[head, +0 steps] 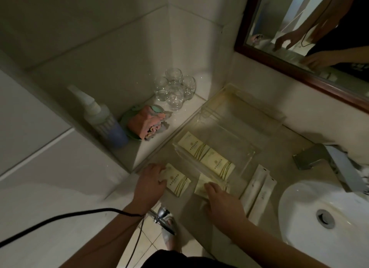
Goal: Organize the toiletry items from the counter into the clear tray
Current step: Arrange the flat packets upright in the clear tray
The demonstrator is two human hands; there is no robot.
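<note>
A clear tray sits on the counter below the mirror. Two cream toiletry packets lie in its near end. My left hand grips the left end of a third cream packet lying on the counter just left of the tray. My right hand holds another cream packet at the tray's near corner. Two long white sachets lie on the counter to the right of the tray.
On the raised ledge stand several glasses, a folded cloth on a green dish and a squeeze bottle. A white basin and metal tap are at right. A black cable crosses my left arm.
</note>
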